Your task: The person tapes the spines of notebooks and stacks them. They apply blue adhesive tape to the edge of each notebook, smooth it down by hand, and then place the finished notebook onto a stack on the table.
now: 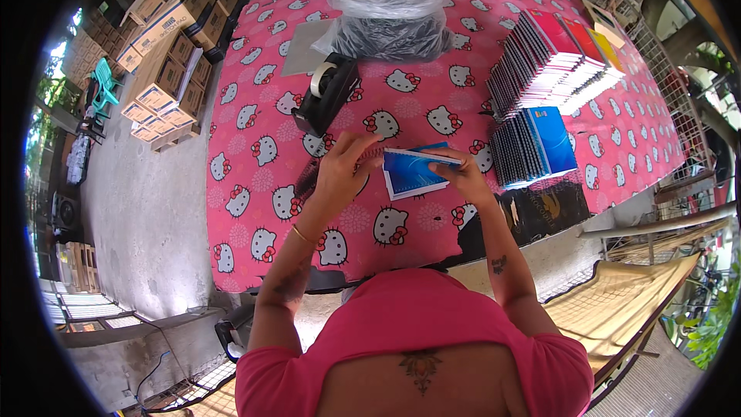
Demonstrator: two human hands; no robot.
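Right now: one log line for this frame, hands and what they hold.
left hand: on spiral edge of blue notebook | right hand: gripping notebook's right side | nearby: tape dispenser, blue notebook stack | surface: pink tablecloth

Pink counter cloth [432,100] showing a white cartoon-cat pattern. Blue notebook [413,172] showing white streaks; black tape dispenser [328,95] sitting beside red-covered stacked notebooks [552,62].
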